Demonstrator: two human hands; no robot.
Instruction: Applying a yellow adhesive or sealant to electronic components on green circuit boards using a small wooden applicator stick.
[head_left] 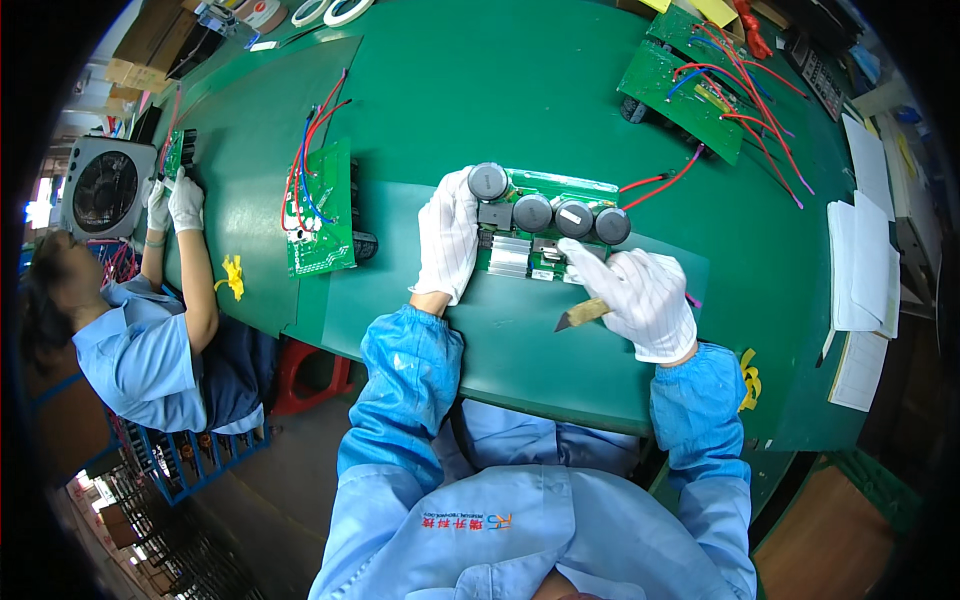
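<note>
Clamps the left end of one green circuit board (pixel 548 190) in the white-gloved fingers of the left hand (pixel 447 238), just beside the leftmost capacitor. Stretches the index finger of the right hand (pixel 648 302), gloved likewise, toward the board's near edge — cannot tell whether touching or slightly above. Closes the other fingers of that hand around one short tool (pixel 582 314), tan-wrapped with a dark pointed tip, its far end hidden in the grip. Holds the board over the middle of the green worktop (pixel 480 100), its underside out of sight.

On the board: four round black capacitors (pixel 533 213), one silver finned heatsink (pixel 509 256), smaller parts partly covered by the right hand. At its right end, two red wires (pixel 652 190).

Farther left, one second board (pixel 325 222), with red and blue wires crossing too closely to count. At upper right, at least two overlapping wired boards (pixel 690 100), the lower partly hidden. Two yellow clumps (pixel 232 277), one toward each side. At the right, several overlapping papers (pixel 858 270) — no sure count. One calculator (pixel 815 78) near the dark rim; two tape rolls (pixel 347 11), cut off above. Far left, one co-worker (pixel 150 355) with one small board (pixel 174 153), finger grip too small to make out, and one round fan (pixel 105 190).
</note>
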